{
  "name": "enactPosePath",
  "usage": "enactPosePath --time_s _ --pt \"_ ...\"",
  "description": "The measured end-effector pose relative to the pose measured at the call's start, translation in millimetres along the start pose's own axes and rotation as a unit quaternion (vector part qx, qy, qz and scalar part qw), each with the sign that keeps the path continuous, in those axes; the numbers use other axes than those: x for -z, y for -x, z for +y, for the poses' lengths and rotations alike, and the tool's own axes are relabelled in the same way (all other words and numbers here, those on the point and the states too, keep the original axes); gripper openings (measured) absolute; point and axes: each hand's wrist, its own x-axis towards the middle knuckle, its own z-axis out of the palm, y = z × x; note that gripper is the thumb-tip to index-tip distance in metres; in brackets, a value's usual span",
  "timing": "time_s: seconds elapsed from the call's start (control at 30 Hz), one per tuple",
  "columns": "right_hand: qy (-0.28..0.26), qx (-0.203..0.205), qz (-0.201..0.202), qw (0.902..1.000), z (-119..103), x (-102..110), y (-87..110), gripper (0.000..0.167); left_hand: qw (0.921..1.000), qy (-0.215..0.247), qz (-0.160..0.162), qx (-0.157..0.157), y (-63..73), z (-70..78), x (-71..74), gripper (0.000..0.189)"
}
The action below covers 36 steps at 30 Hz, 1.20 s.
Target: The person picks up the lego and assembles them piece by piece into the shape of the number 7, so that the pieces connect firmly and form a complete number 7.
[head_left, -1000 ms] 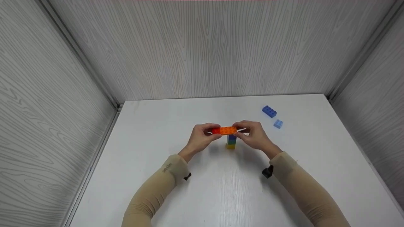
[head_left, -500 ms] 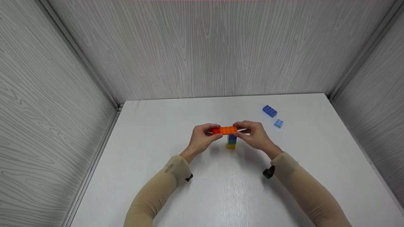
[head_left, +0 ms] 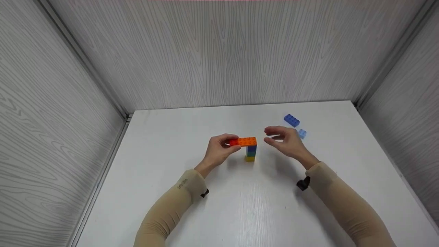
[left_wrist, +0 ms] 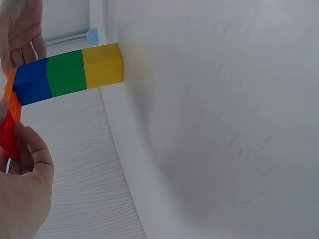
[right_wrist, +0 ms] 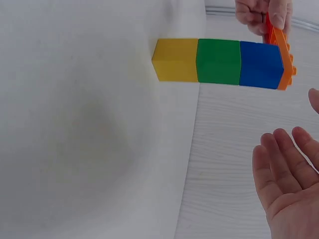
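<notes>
A small tower stands upright on the white table: a yellow brick (head_left: 250, 159) at the bottom, a green brick (left_wrist: 67, 73) above it, then a blue brick (right_wrist: 260, 64). Across the top lies a flat orange brick (head_left: 247, 141), overhanging to the left. At that overhanging end is a red brick (head_left: 234, 142), pinched between thumb and fingers of my left hand (head_left: 219, 150); these fingers partly hide it. My right hand (head_left: 287, 143) hovers just right of the tower, fingers extended and apart from the bricks, holding nothing.
Beyond my right hand lie a loose blue eight-stud brick (head_left: 292, 120) and a small light blue brick (head_left: 302, 133), the latter close behind the hand in the head view. Wood-grain panels (head_left: 219, 55) enclose the table at the back and sides.
My right hand has let go of the orange brick's right end and moved away to the right, its fingers spreading. The left hand keeps its pinch on the red brick, and the tower stays put.
</notes>
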Motion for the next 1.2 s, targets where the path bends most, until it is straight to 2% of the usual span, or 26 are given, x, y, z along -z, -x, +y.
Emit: enactPosePath --time_s 0.13,0.33,0.47,0.67,0.87,1.07,1.2 --pt "0.038 -0.018 0.037 0.9984 10 23 1.2 0.04 1.0 -0.001 -0.002 0.006 -0.1 0.0 0.4 0.039" --pt "0.083 -0.022 0.093 0.992 32 47 1.2 0.032 0.9999 0.001 -0.002 0.01 -0.8 0.5 0.1 0.037" --pt "0.103 -0.031 0.121 0.9868 47 60 -0.8 0.033 0.9998 0.001 -0.005 0.017 -0.1 -0.1 0.8 0.038" --pt "0.122 -0.069 0.151 0.9786 67 73 -6.2 0.039 0.9999 -0.002 -0.005 0.016 -1.1 -0.9 2.0 0.038" --pt "0.152 -0.123 0.147 0.9695 83 74 -16.8 0.047 0.9999 0.001 -0.014 0.0 -2.3 0.5 4.4 0.039" --pt "0.156 -0.169 0.137 0.9635 100 77 -30.4 0.054 0.9998 -0.002 -0.02 0.003 -3.9 1.4 5.3 0.04" --pt "0.153 -0.19 0.126 0.9615 101 78 -36.7 0.059 0.9998 -0.002 -0.021 0.008 -3.7 1.0 7.0 0.04"
